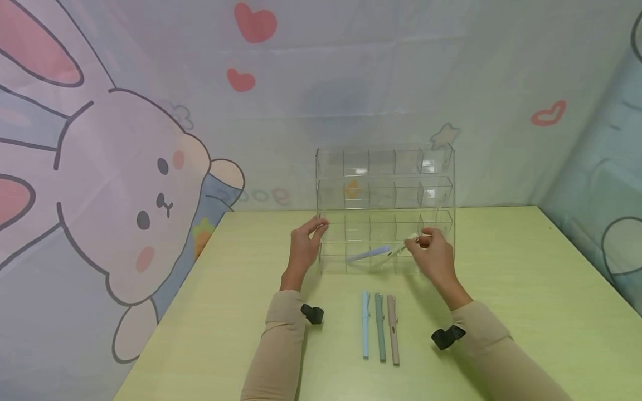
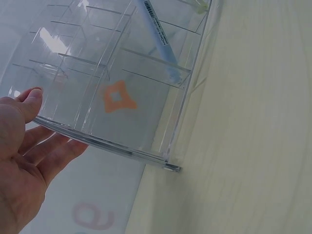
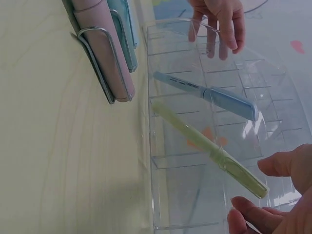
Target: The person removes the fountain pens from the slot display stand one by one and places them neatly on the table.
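Note:
A clear compartmented rack [image 1: 386, 210] with stepped tiers stands on the table. My left hand [image 1: 303, 245] grips its left side panel, thumb on one face and fingers on the other, as the left wrist view shows. A pale blue pen [image 3: 229, 101] leans slantwise in the lowest tier. Beside it a light yellow-green pen [image 3: 195, 139] slants in the same tier, its capped end toward my right hand [image 1: 432, 253]. In the right wrist view, the right thumb [image 3: 280, 163] and fingers are spread around that cap, with a gap on either side.
Three capped pens lie side by side on the table in front of the rack: light blue [image 1: 365, 326], green [image 1: 380, 328] and pinkish-brown [image 1: 393, 331]. A printed cloth [image 1: 381, 72] hangs behind the table. Each sleeve carries a small black wrist camera [image 1: 313, 314].

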